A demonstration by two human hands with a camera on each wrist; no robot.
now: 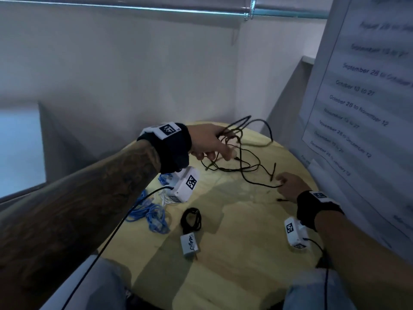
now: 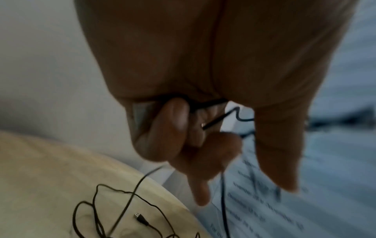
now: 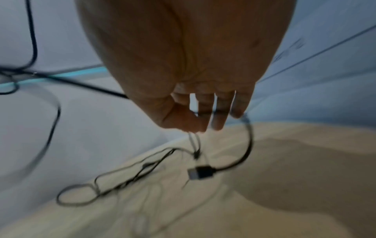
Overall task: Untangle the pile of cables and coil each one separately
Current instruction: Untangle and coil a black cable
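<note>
Left hand [image 1: 210, 143], frame centre, grips black cable tangle [image 1: 237, 153] above worktop [image 1: 234, 220]; right hand [image 1: 288, 185] pinches one strand at mid-right — feed slack thru slowly, don't yank.

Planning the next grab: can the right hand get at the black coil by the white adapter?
Probably yes: the coil lies uncovered on the table, but the right hand pinches a black cable now.

Pale walls [image 1: 111, 63], round wooden table [image 1: 234, 253], printed date sheet [image 1: 362, 97] at right
</note>
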